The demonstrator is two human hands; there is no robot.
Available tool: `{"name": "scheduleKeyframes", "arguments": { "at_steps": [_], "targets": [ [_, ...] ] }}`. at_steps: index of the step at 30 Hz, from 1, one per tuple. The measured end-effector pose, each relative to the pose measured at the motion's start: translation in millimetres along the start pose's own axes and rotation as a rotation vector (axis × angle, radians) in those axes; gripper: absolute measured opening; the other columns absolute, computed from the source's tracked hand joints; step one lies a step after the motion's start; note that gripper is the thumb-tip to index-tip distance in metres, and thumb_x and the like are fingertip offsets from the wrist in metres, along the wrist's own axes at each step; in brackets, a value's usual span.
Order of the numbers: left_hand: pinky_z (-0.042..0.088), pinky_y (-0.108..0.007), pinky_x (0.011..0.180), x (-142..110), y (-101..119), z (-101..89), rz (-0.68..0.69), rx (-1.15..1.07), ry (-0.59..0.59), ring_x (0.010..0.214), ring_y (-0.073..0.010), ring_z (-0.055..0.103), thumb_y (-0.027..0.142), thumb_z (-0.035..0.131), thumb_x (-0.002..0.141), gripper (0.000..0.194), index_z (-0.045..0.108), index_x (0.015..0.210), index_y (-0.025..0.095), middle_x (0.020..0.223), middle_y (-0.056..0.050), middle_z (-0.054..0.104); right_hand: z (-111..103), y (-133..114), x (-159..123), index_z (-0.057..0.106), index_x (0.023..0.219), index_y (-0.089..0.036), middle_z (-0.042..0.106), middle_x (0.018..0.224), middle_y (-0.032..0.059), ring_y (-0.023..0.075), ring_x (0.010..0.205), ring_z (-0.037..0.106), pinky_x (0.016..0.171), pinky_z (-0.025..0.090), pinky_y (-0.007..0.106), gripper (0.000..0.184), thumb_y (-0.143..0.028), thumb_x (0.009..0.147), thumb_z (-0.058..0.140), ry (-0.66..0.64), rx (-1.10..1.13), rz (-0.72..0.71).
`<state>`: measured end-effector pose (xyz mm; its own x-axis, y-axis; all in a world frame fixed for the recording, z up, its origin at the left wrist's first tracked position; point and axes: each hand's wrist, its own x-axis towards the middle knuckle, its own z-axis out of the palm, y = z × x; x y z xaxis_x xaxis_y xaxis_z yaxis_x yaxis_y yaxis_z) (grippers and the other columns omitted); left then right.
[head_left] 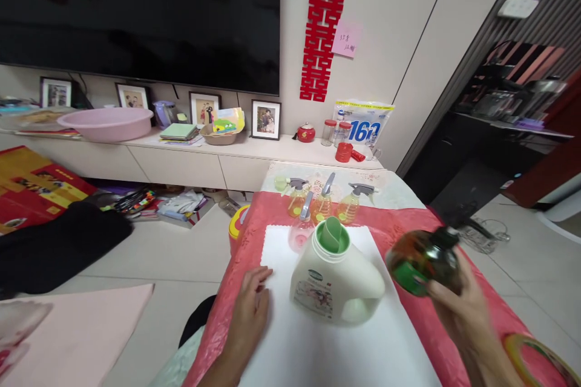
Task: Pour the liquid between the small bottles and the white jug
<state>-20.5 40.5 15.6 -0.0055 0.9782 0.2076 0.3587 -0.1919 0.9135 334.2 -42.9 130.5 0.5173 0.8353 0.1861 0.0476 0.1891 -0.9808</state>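
Observation:
My right hand [460,293] grips a dark brown pump bottle [420,260] with a green label, blurred and tilted over the table's right side. My left hand [252,302] lies on the white sheet [290,351], holding nothing, its fingers loosely bent and apart. Between the hands stands a pale green detergent jug [324,278], uncapped, its green inner spout [333,236] showing. Just behind it is a pink spray bottle [302,230]. Farther back are spray bottles with yellow liquid, among them a left one [297,202], a middle one [321,208] and a right one [349,208].
A red cloth [242,248] covers the table under the sheet. A roll of tape [540,357] lies at the lower right corner. Beyond, a low cabinet [177,163] bears a pink basin [109,124], picture frames and jars [329,133]. A yellow-lidded bin [236,224] stands left of the table.

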Motion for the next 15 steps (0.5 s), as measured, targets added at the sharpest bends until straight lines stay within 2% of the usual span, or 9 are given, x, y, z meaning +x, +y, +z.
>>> {"name": "scheduleKeyframes", "arguments": {
  "at_steps": [4, 7, 9, 13, 15],
  "targets": [
    [0.052, -0.054, 0.102, -7.1, -28.4, 19.4, 0.177, 0.249, -0.034, 0.115, -0.0314, 0.064, 0.019, 0.052, 0.086, 0.031, 0.069, 0.112, 0.02, 0.119, -0.014, 0.069, 37.4, 45.4, 41.9, 0.028, 0.158, -0.031, 0.039, 0.154, 0.0122, 0.0338, 0.131, 0.051, 0.106, 0.049, 0.05, 0.106, -0.045, 0.073, 0.089, -0.13, -0.027, 0.036],
    [0.054, -0.051, 0.098, -15.5, -36.9, 29.0, 0.3, 0.37, -0.002, 0.111, -0.0294, 0.066, 0.015, 0.048, 0.091, 0.03, 0.068, 0.113, 0.021, 0.119, -0.013, 0.069, 58.3, 86.2, 59.5, 0.028, 0.158, -0.027, 0.036, 0.155, 0.0148, 0.0342, 0.135, 0.047, 0.112, 0.044, 0.052, 0.111, -0.046, 0.07, 0.092, -0.173, -0.052, 0.034],
    [0.056, -0.048, 0.095, -17.6, -40.7, 32.6, 0.364, 0.428, 0.026, 0.108, -0.0281, 0.066, 0.017, 0.047, 0.094, 0.028, 0.067, 0.114, 0.02, 0.117, -0.013, 0.069, 68.8, 113.5, 70.1, 0.029, 0.158, -0.023, 0.037, 0.153, 0.0177, 0.0358, 0.133, 0.048, 0.111, 0.044, 0.055, 0.111, -0.048, 0.07, 0.092, -0.186, -0.053, 0.008],
    [0.056, -0.045, 0.093, -16.0, -45.1, 34.9, 0.446, 0.51, 0.062, 0.107, -0.0265, 0.066, 0.02, 0.049, 0.096, 0.025, 0.066, 0.114, 0.02, 0.116, -0.012, 0.069, 85.1, 154.8, 88.6, 0.039, 0.152, -0.02, 0.039, 0.151, 0.0157, 0.0337, 0.132, 0.048, 0.111, 0.042, 0.059, 0.077, -0.047, 0.091, 0.076, -0.184, -0.07, -0.07],
    [0.056, -0.044, 0.093, -15.0, -44.9, 34.6, 0.46, 0.52, 0.071, 0.106, -0.0262, 0.066, 0.019, 0.049, 0.095, 0.024, 0.066, 0.113, 0.02, 0.115, -0.011, 0.069, 90.7, 165.1, 93.5, 0.045, 0.148, -0.018, 0.042, 0.148, 0.0141, 0.0326, 0.133, 0.047, 0.112, 0.04, 0.058, 0.067, -0.046, 0.094, 0.074, -0.187, -0.091, -0.112]
  ]
}}
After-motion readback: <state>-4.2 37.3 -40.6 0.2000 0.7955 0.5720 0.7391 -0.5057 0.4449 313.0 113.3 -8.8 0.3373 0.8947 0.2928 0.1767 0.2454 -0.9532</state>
